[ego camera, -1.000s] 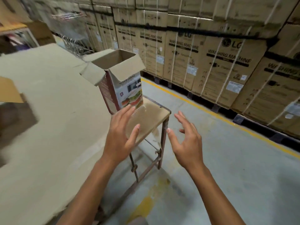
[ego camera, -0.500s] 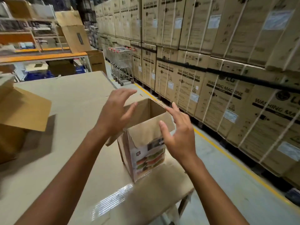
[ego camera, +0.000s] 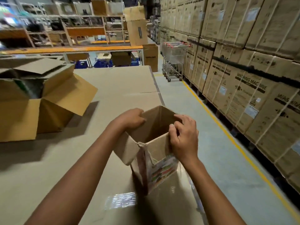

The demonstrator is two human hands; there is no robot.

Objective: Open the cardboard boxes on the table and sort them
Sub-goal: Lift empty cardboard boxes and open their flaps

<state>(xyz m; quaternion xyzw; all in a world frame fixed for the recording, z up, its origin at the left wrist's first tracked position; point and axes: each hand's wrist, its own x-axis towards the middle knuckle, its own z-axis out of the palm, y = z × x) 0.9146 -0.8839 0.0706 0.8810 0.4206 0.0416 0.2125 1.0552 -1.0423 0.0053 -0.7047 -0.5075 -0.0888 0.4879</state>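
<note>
Gripping the small printed box [ego camera: 159, 168] at its open top with both hands — it stands upright at the near right end of the table [ego camera: 116, 88], close to the edge by the aisle. My left hand [ego camera: 131, 119] is curled closed over the left rim, fingers folded onto the cardboard. My right hand [ego camera: 183, 138] pinches the near-right corner, thumb and fingers closed on the wall. Inside looks dark and empty as far as I can see, so I judge it light — thin corrugated, walls flex easily, flaps floppy and creased. One flap [ego camera: 125, 150] hangs down on the left. Best hold is the rim at opposite walls or corners, not the flaps, which would just fold. Glossy print on the front could be a bit slick. Big open brown box [ego camera: 40, 114] sits well apart, far left on the table.
</note>
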